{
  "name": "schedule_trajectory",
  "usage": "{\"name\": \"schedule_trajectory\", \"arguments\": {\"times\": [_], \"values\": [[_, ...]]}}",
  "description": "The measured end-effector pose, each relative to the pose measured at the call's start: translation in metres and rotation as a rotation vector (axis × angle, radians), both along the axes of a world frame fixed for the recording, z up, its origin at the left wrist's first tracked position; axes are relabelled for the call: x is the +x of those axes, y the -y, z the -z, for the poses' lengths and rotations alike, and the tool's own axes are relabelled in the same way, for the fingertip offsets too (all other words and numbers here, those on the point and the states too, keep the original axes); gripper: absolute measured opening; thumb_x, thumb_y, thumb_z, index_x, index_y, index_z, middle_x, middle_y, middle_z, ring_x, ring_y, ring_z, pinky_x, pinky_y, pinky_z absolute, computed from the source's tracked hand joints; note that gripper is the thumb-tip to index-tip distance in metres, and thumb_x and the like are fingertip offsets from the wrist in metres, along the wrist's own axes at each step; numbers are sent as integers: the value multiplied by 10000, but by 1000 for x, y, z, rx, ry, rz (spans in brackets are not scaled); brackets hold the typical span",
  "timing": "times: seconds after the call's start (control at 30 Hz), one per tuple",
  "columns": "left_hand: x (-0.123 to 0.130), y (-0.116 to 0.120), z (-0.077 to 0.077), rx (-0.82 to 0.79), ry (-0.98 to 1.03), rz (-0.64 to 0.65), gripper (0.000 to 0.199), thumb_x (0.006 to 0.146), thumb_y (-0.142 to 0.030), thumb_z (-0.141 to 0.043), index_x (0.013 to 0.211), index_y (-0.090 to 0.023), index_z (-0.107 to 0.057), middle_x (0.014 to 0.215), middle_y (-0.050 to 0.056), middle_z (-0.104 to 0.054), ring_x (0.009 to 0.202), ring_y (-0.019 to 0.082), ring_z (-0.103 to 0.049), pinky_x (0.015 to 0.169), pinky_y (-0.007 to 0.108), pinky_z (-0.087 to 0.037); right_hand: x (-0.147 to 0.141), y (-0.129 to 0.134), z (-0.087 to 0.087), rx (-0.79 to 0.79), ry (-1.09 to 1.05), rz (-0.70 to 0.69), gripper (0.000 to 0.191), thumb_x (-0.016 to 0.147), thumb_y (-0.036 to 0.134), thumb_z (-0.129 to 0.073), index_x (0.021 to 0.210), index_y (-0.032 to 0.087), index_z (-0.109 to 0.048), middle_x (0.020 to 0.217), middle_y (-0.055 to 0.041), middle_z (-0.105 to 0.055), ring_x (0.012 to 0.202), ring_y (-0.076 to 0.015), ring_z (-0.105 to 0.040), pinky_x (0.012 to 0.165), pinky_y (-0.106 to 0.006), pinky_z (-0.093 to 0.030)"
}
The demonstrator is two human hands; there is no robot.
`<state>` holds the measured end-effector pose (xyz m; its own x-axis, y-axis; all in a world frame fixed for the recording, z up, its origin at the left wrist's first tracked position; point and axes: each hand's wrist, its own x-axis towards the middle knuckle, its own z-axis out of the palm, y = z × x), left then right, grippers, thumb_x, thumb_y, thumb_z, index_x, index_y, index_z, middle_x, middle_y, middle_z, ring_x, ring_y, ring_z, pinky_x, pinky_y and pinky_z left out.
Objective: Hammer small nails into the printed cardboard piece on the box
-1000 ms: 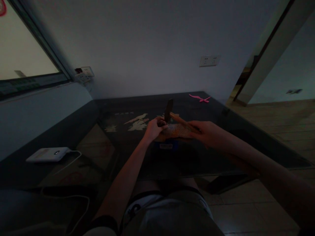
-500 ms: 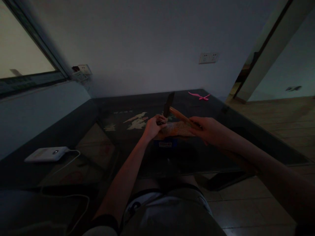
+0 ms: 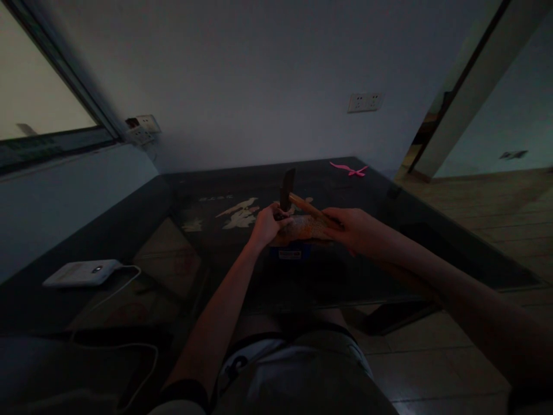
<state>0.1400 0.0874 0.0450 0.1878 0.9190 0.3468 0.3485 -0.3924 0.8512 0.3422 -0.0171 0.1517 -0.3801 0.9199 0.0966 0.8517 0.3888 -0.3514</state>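
Observation:
A hammer with a dark metal head and a wooden handle (image 3: 307,206) is in my right hand (image 3: 352,227), whose fingers are wrapped round the handle. Its head stands just above the fingertips of my left hand (image 3: 266,225). Those fingers are pinched at the left end of a brown-orange, speckled piece (image 3: 305,229) that looks like wood; whatever small thing they hold is too dark to make out. Beneath this piece shows a blue box (image 3: 288,252) with a pale label, resting on the dark table (image 3: 242,271).
A pink ribbon-like thing (image 3: 352,170) lies at the table's far right corner. To the left, a white power bank (image 3: 82,273) has a white cable (image 3: 129,271) trailing over the table edge. The wall behind carries a socket (image 3: 365,102).
The hammer has swung down and to the left, its head now close over my left fingertips. My right hand has shifted slightly left with it; my left hand stays put.

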Motion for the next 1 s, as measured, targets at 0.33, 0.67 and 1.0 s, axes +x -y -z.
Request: {"name": "schedule_trajectory", "arguments": {"times": [0.33, 0.67, 1.0], "values": [[0, -2, 3, 0, -22, -34, 307, 688, -143, -731, 962, -148, -593, 857, 51, -710, 815, 172, -674, 769, 293, -513, 4, -2, 6, 9, 7, 16, 242, 857, 245, -518, 1023, 128, -650, 724, -44, -666, 566, -151, -576, 501, -227, -326], [-1, -2, 4, 5, 39, 7, 277, 676, -126, -726, 921, -149, -598, 848, 54, -698, 840, 175, -669, 779, 305, -519, 10, 4, 12, 29, -117, 20, 217, 843, 214, -502, 963, 113, -653, 624, -6, -597, 484, -120, -511, 475, -219, -318], [-9, -4, -12, -24, 237, 200, 368, 719, -166, -672, 1063, -151, -542, 1066, 111, -645, 948, 177, -645, 843, 323, -512, 41, 37, 50, -126, -551, 121, 419, 810, 378, -547, 1142, 127, -601, 621, 14, -551, 413, -119, -477, 374, -227, -377]]}}
